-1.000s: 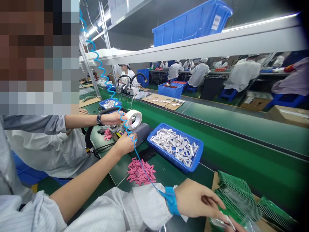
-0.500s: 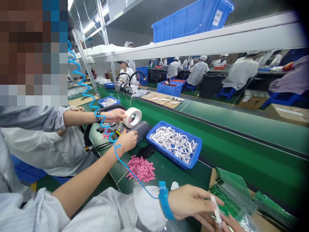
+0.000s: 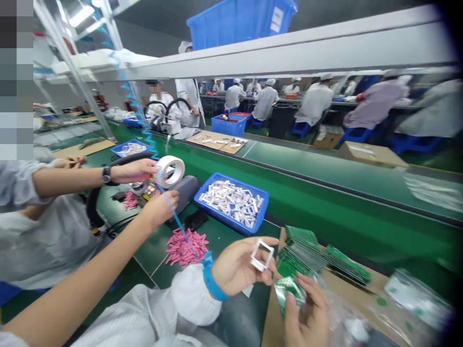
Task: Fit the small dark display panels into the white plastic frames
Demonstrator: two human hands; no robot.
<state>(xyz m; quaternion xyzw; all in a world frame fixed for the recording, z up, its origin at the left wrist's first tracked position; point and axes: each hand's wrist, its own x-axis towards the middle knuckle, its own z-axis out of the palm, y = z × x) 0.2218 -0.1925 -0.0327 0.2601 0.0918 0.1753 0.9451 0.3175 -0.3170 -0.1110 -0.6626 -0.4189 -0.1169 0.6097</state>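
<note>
Along the smooth green workbench [image 3: 325,207] sit a blue plastic tray [image 3: 235,179] heaped with white pieces and a stack of thin green circuit boards [image 3: 300,253] on brown cardboard [image 3: 361,284]. A loose pile of pink strips [image 3: 186,248] lies near the left hand [image 3: 238,267], whose fingers [image 3: 246,250] pinch a hollow, square white frame [image 3: 262,255] by its edge. On the right hand [image 3: 307,313], the fingers [image 3: 304,284] are clamped on a glossy green piece [image 3: 289,294].
</note>
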